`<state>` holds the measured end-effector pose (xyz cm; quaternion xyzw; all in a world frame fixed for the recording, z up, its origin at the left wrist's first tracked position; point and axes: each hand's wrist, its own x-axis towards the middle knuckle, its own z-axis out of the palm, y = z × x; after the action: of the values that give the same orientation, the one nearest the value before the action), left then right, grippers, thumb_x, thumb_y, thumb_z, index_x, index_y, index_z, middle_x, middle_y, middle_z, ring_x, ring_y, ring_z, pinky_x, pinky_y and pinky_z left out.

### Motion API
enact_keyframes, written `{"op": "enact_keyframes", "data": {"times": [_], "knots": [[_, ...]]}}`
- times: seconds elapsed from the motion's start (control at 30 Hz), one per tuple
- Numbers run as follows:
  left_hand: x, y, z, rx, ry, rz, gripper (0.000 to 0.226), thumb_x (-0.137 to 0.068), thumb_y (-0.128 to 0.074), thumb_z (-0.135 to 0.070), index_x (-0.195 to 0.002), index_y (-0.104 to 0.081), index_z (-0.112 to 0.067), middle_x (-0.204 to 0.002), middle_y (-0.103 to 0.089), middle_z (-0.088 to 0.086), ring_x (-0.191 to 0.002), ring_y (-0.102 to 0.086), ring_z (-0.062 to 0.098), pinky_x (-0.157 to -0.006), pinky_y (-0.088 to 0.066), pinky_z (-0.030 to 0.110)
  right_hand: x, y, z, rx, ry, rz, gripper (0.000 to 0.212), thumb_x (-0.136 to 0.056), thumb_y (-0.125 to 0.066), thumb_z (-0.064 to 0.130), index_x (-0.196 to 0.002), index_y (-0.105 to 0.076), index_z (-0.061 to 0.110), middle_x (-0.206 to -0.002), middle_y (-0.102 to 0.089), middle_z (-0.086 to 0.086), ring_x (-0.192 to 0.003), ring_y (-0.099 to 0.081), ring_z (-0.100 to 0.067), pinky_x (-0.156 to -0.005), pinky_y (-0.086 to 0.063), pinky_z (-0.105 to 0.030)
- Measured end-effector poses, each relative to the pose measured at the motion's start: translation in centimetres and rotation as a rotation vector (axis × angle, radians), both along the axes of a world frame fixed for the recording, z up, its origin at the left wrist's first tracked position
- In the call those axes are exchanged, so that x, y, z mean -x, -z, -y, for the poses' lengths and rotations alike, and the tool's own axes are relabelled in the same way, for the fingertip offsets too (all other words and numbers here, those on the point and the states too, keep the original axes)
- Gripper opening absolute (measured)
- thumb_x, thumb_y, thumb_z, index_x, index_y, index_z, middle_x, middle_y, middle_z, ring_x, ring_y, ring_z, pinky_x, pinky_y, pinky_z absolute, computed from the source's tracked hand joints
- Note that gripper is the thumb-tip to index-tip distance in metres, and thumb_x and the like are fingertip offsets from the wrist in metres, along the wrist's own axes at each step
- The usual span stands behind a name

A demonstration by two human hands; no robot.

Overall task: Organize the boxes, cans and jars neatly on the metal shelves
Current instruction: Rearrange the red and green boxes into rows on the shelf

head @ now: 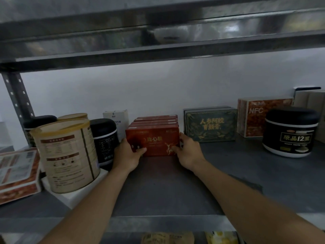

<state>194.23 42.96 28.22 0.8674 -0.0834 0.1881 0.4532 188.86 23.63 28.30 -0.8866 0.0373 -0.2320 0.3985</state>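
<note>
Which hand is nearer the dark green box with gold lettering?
Right. The right hand grips the right end of the front red box, close beside the dark green box; the left hand grips the opposite end, farther away.

The white wall point(158, 88) is being lit brightest in a dim view; glare is being reflected off the upper shelf point(175, 35), edges being bent and blurred.

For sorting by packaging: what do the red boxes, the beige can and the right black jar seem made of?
The red boxes look like glossy printed cardboard: sharp folded edges. The beige can is probably metal under a paper-like label: gold rolled rim. The black jar seems matte plastic: rounded moulded lid.
</note>
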Motion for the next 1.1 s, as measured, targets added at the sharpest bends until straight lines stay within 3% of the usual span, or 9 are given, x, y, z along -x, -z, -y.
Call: {"op": "enact_keyframes", "data": {"times": [0.2,0.3,0.4,0.47,0.63,0.8,0.97,1.1], "knots": [[2.6,-0.9,0.3,-0.197,-0.154,0.151,0.042,-0.087,-0.069,-0.027,-0.119,-0.057,-0.004,-0.117,-0.062,0.014,-0.104,-0.060,0.028,-0.082,-0.049,0.034,2.9,-1.1,-0.5,0.071,0.107,0.036,0.033,-0.094,-0.061,0.029,-0.123,-0.055,0.014,-0.117,-0.064,-0.009,-0.107,-0.061,-0.028,-0.087,-0.053,-0.039],[5.6,-1.8,0.9,-0.230,-0.088,0.263,0.043,-0.091,-0.063,-0.033,-0.125,-0.054,-0.008,-0.115,-0.061,0.009,-0.099,-0.059,0.023,-0.076,-0.045,0.028,5.5,-1.7,-0.1,0.224,0.154,0.041,0.038,-0.095,-0.059,0.035,-0.124,-0.053,0.012,-0.119,-0.063,-0.010,-0.108,-0.060,-0.030,-0.084,-0.053,-0.039],[8.1,-1.8,2.0,-0.467,0.052,0.361,0.050,-0.093,-0.054,-0.047,-0.133,-0.052,-0.017,-0.129,-0.057,0.003,-0.112,-0.054,0.020,-0.089,-0.047,0.032,8.9,-2.2,0.6,0.473,0.230,0.078,0.045,-0.096,-0.053,0.043,-0.133,-0.049,0.016,-0.127,-0.060,-0.007,-0.116,-0.055,-0.027,-0.090,-0.046,-0.035],[9.2,-1.7,3.3,-0.505,0.135,0.328,0.050,-0.093,-0.052,-0.049,-0.134,-0.052,-0.021,-0.133,-0.054,0.000,-0.118,-0.050,0.019,-0.096,-0.044,0.034,11.3,-2.1,1.4,0.560,0.260,0.079,0.049,-0.097,-0.049,0.047,-0.138,-0.046,0.020,-0.132,-0.058,-0.004,-0.119,-0.054,-0.025,-0.093,-0.044,-0.034],[11.9,-1.8,8.0,-0.130,0.420,0.112,0.042,-0.091,-0.060,-0.042,-0.127,-0.059,-0.019,-0.119,-0.063,0.000,-0.106,-0.057,0.014,-0.088,-0.043,0.026,16.4,-1.4,5.0,0.462,0.319,0.069,0.056,-0.096,-0.050,0.051,-0.143,-0.042,0.023,-0.138,-0.054,-0.003,-0.123,-0.052,-0.022,-0.094,-0.045,-0.034],[15.2,-2.0,15.3,0.037,0.571,-0.053,0.044,-0.092,-0.059,-0.043,-0.131,-0.053,-0.023,-0.116,-0.064,-0.002,-0.095,-0.057,0.011,-0.071,-0.043,0.022,21.3,-1.1,11.0,0.208,0.399,0.103,0.062,-0.091,-0.059,0.051,-0.143,-0.044,0.021,-0.140,-0.053,0.001,-0.131,-0.047,-0.020,-0.103,-0.044,-0.036],[19.2,-1.6,23.1,0.018,0.634,-0.090,0.048,-0.089,-0.064,-0.043,-0.131,-0.053,-0.024,-0.119,-0.061,0.000,-0.107,-0.058,0.016,-0.086,-0.047,0.031,26.5,-1.1,17.7,0.179,0.497,0.080,0.063,-0.089,-0.061,0.051,-0.142,-0.044,0.021,-0.138,-0.055,0.000,-0.127,-0.050,-0.020,-0.098,-0.045,-0.034],[22.3,-2.0,29.7,0.220,0.728,-0.180,0.040,-0.089,-0.066,-0.035,-0.125,-0.053,-0.024,-0.108,-0.064,-0.004,-0.097,-0.059,0.009,-0.079,-0.046,0.028,30.5,-1.6,24.2,0.027,0.555,0.131,0.060,-0.086,-0.067,0.048,-0.135,-0.053,0.016,-0.130,-0.061,-0.005,-0.120,-0.056,-0.023,-0.095,-0.047,-0.033]]}}
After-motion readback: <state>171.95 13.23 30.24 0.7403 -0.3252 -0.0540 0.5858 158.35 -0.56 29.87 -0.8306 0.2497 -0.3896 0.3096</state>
